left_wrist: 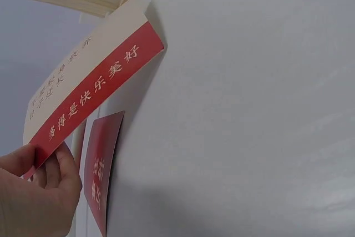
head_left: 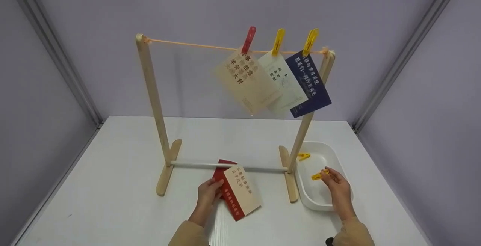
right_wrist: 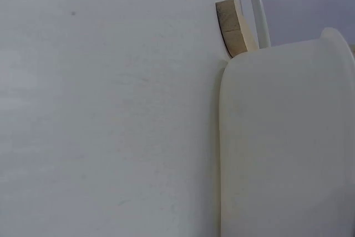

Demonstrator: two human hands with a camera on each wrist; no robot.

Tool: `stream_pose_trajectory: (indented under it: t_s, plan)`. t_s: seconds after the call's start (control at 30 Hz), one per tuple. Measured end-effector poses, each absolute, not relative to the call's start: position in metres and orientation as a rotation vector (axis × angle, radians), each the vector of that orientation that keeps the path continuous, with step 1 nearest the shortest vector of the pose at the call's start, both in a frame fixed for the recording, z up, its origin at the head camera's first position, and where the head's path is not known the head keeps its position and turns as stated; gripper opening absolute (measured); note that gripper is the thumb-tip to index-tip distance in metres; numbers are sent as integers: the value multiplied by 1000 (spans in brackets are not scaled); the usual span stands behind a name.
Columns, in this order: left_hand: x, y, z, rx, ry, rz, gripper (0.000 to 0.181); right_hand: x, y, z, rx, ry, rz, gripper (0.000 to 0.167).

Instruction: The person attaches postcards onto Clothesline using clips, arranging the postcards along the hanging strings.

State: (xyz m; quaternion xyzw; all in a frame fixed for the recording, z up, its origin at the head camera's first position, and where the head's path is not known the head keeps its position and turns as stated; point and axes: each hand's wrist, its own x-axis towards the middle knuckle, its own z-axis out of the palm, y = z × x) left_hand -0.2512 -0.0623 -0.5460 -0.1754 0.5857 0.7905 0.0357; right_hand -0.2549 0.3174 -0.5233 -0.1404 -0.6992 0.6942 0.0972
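Between thumb and fingers my left hand (head_left: 209, 192) pinches a cream-and-red card (head_left: 242, 189) by its edge, tilted up off the table. Under it a dark red card (left_wrist: 102, 162) lies near the rack's bottom bar. My right hand (head_left: 339, 189) pinches a yellow clothespin (head_left: 319, 175) above the white basin (head_left: 313, 205). Another yellow clothespin (head_left: 304, 156) lies inside the basin. The right wrist view shows the basin's outer wall (right_wrist: 288, 137), but not the hand.
A wooden rack (head_left: 152, 88) carries an orange string (head_left: 188, 44). From its right part hang a beige card (head_left: 246, 82) under a red clothespin (head_left: 248, 40), a pale green card (head_left: 287, 84) and a navy card (head_left: 313, 88) under yellow ones. Grey walls enclose the white table (head_left: 124, 144).
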Motion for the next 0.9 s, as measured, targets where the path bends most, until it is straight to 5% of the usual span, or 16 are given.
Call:
stream_pose_trajectory:
  t_s: [0.5, 0.77, 0.9]
  plan:
    - [-255, -75, -504, -470, 1843, 2616, 35, -255, 324, -501, -362, -2072, 2078, 57]
    - [-262, -92, -475, -476, 1843, 2670, 34, -264, 325, -454, -253, -2111, 2003, 56]
    - [-261, -100, -458, -442, 1860, 2697, 34, -268, 329, -425, -132, -2118, 1953, 43]
